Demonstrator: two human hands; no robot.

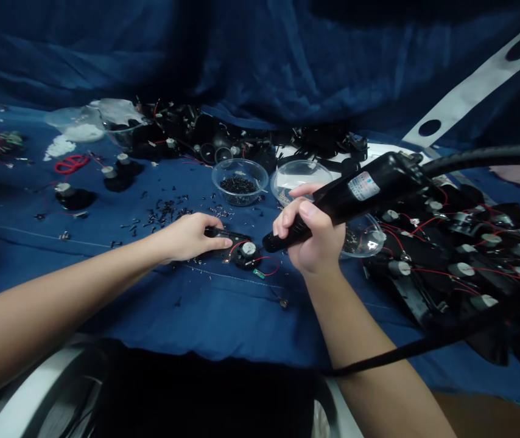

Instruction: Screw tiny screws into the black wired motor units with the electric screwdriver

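My right hand [312, 240] is wrapped round a black electric screwdriver [346, 204], which tilts down to the left; its cable leaves from the raised end at the right. Its low end is near a small motor [248, 248] with a pale round top. My left hand [193, 237] closes thumb and fingers on a black plastic part [230, 233] lying on the blue cloth. The motor sits at this part's right end, with red wires running to a small green circuit board [259, 274]. Whether the screwdriver bit touches anything cannot be made out.
Loose black screws [164, 213] lie scattered beyond my left hand. Behind stand a clear bowl of dark screws [240, 185] and another clear bowl [301, 173]. Wired black motor assemblies [461, 267] pile up at right. Red-handled scissors [72, 163] lie left. A black cable [447, 319] crosses my right forearm.
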